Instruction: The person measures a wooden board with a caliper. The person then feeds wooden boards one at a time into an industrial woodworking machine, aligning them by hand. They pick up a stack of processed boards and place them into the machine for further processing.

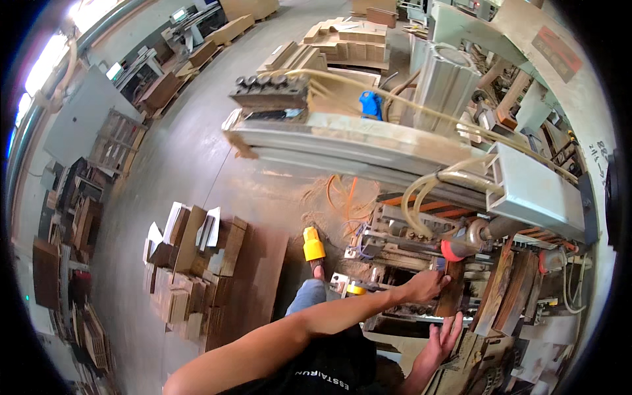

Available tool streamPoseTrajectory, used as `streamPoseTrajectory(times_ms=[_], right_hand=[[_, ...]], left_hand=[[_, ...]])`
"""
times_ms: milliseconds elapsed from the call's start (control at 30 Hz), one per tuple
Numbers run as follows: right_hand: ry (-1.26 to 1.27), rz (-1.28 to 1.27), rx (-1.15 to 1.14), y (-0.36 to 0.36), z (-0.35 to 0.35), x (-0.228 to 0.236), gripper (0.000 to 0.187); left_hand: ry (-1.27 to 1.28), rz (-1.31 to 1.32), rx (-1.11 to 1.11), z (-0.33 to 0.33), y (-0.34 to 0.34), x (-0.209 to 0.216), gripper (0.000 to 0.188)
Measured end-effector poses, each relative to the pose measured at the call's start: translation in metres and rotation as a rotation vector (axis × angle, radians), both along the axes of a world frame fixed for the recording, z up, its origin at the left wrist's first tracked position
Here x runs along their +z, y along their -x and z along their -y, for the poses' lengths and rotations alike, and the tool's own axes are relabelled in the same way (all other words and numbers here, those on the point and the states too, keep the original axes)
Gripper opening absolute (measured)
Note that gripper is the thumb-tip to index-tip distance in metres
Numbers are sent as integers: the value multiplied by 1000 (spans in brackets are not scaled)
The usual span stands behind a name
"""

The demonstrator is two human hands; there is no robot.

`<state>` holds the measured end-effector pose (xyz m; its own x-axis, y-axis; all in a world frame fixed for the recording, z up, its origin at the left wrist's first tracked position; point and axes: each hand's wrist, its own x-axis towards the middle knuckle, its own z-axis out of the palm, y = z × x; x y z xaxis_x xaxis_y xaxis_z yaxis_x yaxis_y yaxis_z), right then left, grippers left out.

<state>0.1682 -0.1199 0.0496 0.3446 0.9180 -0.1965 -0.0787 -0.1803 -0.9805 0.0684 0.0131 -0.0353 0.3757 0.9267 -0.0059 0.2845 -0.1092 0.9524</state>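
Note:
A brown wooden board (451, 293) lies in the machine, its far end by a red-rimmed round clamp pad (454, 249). My left hand (426, 287) reaches across from the left, fingers curled against the board's left edge and closed on it. At the near end of the same board is my right hand (438, 345), palm up with its fingers stretched out and apart. Its fingertips are close to the board's end; whether they touch it I cannot tell. More brown wooden strips (505, 289) lie to the right, under a second red-rimmed pad (548, 261).
A grey machine beam (342, 141) with air hoses crosses ahead of my hands. A yellow-covered foot pedal (314, 245) is at my foot. Stacked wooden pieces (187, 283) stand on the left beside a brown panel (257, 276). Sawdust and an orange hose (352, 197) lie beyond.

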Motion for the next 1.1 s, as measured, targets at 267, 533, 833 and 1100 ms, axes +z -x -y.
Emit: streamPoseTrajectory(times_ms=[267, 533, 833, 1100], right_hand=[[55, 179, -249, -13, -5, -25, 57], [82, 309, -249, -68, -24, -111, 40], [88, 276, -368, -48, -27, -78, 28], [27, 919, -281, -13, -33, -67, 23]], left_hand=[[22, -102, 73, 1, 1, 11, 47], [-345, -542, -129, 54, 67, 29, 31], [-272, -572, -78, 79, 138, 15, 23], [-365, -439, -76, 76, 140, 3, 28]])
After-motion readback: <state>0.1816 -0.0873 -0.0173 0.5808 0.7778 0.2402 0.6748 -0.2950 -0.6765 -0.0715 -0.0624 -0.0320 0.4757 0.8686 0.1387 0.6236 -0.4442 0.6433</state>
